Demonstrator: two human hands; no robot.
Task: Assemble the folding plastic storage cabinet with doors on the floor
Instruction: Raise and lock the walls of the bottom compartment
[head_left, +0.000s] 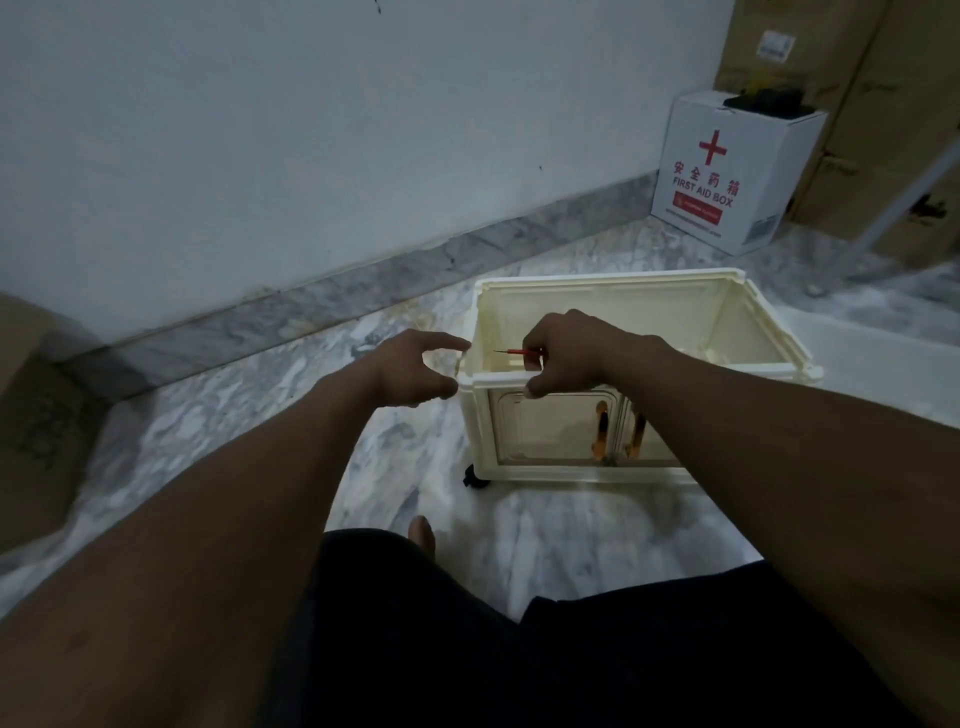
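Cream plastic cabinet (644, 374), upright on marble floor (291, 415), top open. Two translucent doors (550, 431) shut, amber handles (601, 430) at centre. Black caster (475, 477) under the cabinet's front-left corner.

The room is dim and a bit grey. The wall (260, 130) looks darker near the corners. Straight lines bend at the edges. No strong shadows or glare show.
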